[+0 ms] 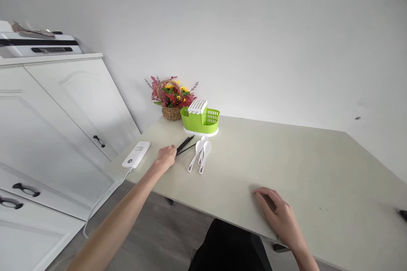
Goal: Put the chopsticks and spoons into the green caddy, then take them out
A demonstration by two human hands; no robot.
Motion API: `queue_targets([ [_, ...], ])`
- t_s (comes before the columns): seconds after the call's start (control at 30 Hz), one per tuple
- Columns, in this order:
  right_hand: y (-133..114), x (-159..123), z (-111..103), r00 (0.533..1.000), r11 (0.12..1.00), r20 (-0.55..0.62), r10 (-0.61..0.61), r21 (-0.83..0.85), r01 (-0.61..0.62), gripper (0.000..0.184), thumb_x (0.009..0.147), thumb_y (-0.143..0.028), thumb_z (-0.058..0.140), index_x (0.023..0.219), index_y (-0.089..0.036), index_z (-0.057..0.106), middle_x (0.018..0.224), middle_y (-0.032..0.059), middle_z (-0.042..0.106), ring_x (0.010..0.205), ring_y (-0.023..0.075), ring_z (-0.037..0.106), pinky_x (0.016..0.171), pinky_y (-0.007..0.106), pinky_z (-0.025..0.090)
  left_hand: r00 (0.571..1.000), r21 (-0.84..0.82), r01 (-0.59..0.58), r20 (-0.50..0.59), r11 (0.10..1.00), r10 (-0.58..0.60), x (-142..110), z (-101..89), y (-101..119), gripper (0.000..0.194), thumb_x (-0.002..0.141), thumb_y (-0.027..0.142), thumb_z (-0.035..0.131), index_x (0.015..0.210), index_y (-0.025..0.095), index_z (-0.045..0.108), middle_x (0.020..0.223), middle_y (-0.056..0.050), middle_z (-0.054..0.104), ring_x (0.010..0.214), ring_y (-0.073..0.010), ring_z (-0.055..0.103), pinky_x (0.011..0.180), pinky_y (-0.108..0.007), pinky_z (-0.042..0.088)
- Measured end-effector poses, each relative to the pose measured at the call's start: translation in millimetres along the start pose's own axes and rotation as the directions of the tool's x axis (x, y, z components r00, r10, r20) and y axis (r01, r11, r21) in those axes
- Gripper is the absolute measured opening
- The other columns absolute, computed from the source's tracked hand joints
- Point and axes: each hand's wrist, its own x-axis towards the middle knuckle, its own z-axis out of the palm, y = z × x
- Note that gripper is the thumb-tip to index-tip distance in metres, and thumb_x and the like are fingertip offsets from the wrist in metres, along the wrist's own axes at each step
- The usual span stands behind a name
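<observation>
My left hand is closed around the near ends of several black chopsticks at the left of the table. One chopstick lies at a slightly different angle from the bunch. Just right of them rest three white spoons, bowls pointing away from me, handles with small printed marks. Behind the spoons stands a green utensil basket with a white slotted top and a white base. My right hand rests at the table's front edge, fingers loosely curved and apart, holding nothing.
A white power bank with a cable lies at the table's left edge. A wicker basket of artificial flowers stands behind the green basket, near the wall. White cabinets flank the left side, with a printer-like machine on top.
</observation>
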Motion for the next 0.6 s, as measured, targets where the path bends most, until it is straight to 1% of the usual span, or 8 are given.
queue_targets([
  [0.07, -0.8, 0.3, 0.0, 1.0, 1.0, -0.005, -0.008, -0.006, 0.008, 0.038, 0.102, -0.058, 0.051, 0.113, -0.03, 0.074, 0.128, 0.0081, 0.073, 0.116, 0.028, 0.069, 0.083, 0.033, 0.059, 1.0, -0.001, 0.016, 0.013, 1.0, -0.016, -1.1, 1.0, 1.1, 0.052, 0.081, 0.008, 0.065, 0.133, 0.009, 0.056, 0.121, -0.025, 0.07, 0.11, -0.0353, 0.071, 0.091, -0.042, 0.053],
  [0.13, -1.2, 0.6, 0.0, 1.0, 1.0, -0.002, -0.007, -0.004, 0.007, 0.037, 0.102, -0.058, 0.051, 0.114, -0.031, 0.074, 0.128, 0.0078, 0.072, 0.117, 0.0277, 0.068, 0.083, 0.033, 0.058, 0.999, -0.006, 0.03, 0.013, 1.0, -0.03, -5.4, 4.5, 1.9, 0.055, 0.083, 0.005, 0.06, 0.137, 0.006, 0.052, 0.124, -0.028, 0.067, 0.111, -0.0358, 0.071, 0.091, -0.042, 0.053],
  [0.3, 0.2, -0.1, -0.3, 1.0, 1.0, 0.018, 0.005, -0.002, -0.005, 0.036, 0.102, -0.057, 0.051, 0.115, -0.031, 0.073, 0.131, 0.0064, 0.071, 0.12, 0.0267, 0.066, 0.083, 0.032, 0.057, 0.998, -0.043, 0.042, -0.043, 0.998, -0.044, -19.5, 17.3, -0.3, 0.047, 0.089, 0.0, 0.048, 0.136, 0.003, 0.048, 0.125, -0.03, 0.065, 0.113, -0.0348, 0.07, 0.09, -0.039, 0.052],
  [0.43, 1.0, -1.0, -1.3, 1.0, 1.0, 0.024, 0.004, -0.009, -0.004, 0.035, 0.103, -0.056, 0.051, 0.116, -0.031, 0.072, 0.131, 0.006, 0.07, 0.122, 0.0265, 0.065, 0.083, 0.031, 0.057, 0.991, -0.1, 0.067, -0.109, 0.993, -0.078, -27.0, 25.5, -7.4, 0.04, 0.094, 0.005, 0.045, 0.134, 0.004, 0.047, 0.12, -0.028, 0.068, 0.107, -0.0337, 0.073, 0.087, -0.038, 0.053],
  [0.53, 1.5, -0.5, -1.5, 1.0, 1.0, 0.024, -0.011, -0.015, 0.011, 0.034, 0.103, -0.055, 0.051, 0.115, -0.032, 0.072, 0.13, 0.0054, 0.071, 0.121, 0.026, 0.065, 0.086, 0.032, 0.056, 0.978, -0.146, 0.098, -0.171, 0.984, -0.123, -33.1, 30.8, -13.5, 0.035, 0.099, 0.012, 0.042, 0.134, 0.006, 0.046, 0.11, -0.024, 0.072, 0.103, -0.0337, 0.074, 0.083, -0.038, 0.053],
  [0.6, 2.2, 0.1, -1.3, 0.999, 1.0, 0.03, -0.016, -0.01, 0.017, 0.034, 0.103, -0.055, 0.051, 0.114, -0.031, 0.072, 0.13, 0.0059, 0.07, 0.12, 0.0263, 0.066, 0.086, 0.032, 0.056, 0.962, -0.21, 0.116, -0.222, 0.971, -0.163, -38.0, 33.5, -15.7, 0.03, 0.104, 0.019, 0.039, 0.13, 0.01, 0.048, 0.101, -0.019, 0.074, 0.097, -0.0322, 0.075, 0.077, -0.036, 0.052],
])
